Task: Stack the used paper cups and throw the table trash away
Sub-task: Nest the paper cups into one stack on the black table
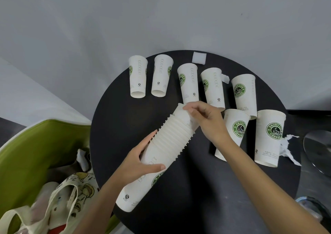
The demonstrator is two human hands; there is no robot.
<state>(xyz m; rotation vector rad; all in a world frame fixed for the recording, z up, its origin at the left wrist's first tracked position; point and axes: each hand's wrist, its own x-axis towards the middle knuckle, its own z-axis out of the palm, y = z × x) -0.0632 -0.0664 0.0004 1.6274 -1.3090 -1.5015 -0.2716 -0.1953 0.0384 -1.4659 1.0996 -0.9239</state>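
Note:
A long stack of nested white paper cups (166, 144) lies tilted above the round black table (197, 189). My left hand (141, 160) grips the stack around its lower half. My right hand (206, 119) holds the topmost cup at its rim end. Several single white cups with green coffee logos stand on the table beyond, among them one at the far left (138, 78) and one at the right (269, 137). A crumpled white tissue (288, 147) lies by the right cup. Another tissue scrap (226, 78) sticks out behind a back cup.
A white foam square (199, 58) lies at the table's far edge. A green chair (35, 153) with a printed tote bag (59, 203) stands at the left. A metal disc (318, 147) and a bin's edge (311, 207) are at the right.

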